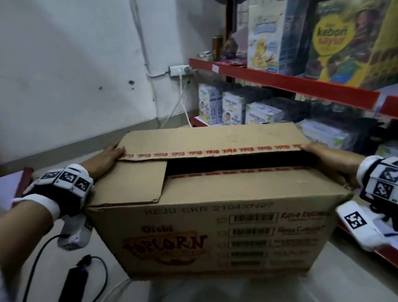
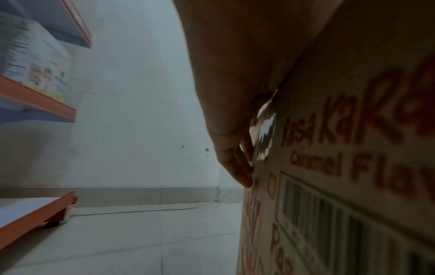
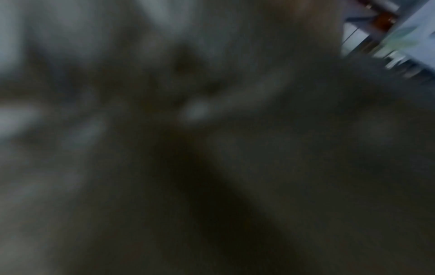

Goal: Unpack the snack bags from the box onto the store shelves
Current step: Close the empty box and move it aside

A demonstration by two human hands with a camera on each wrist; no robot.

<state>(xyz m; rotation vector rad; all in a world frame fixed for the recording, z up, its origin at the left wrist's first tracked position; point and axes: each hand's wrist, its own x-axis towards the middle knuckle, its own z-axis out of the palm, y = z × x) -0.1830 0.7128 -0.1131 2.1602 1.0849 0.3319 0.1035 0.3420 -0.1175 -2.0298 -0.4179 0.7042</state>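
At the lower left of the head view a black power brick (image 1: 71,289) and its cables lie on the pale tiled floor (image 1: 211,300). Just right of that, my left hand (image 1: 103,160) lies with straight fingers flat against the left end of the cardboard box (image 1: 217,224), the fingertips touching the edge of the far top flap; the left wrist view shows the same fingers (image 2: 237,167) pressed along the printed side of the box (image 2: 353,167). The box fills the middle of the frame, printed "POPCORN", its near flaps partly lifted with a dark gap between them; I cannot see the snack bags inside. At the right edge of the box my right hand (image 1: 329,157) rests against its right end, fingers mostly hidden, so I cannot tell whether they curl; the right wrist view is only blur. Along the right side run red-edged store shelves (image 1: 284,80) carrying cartons (image 1: 267,39)
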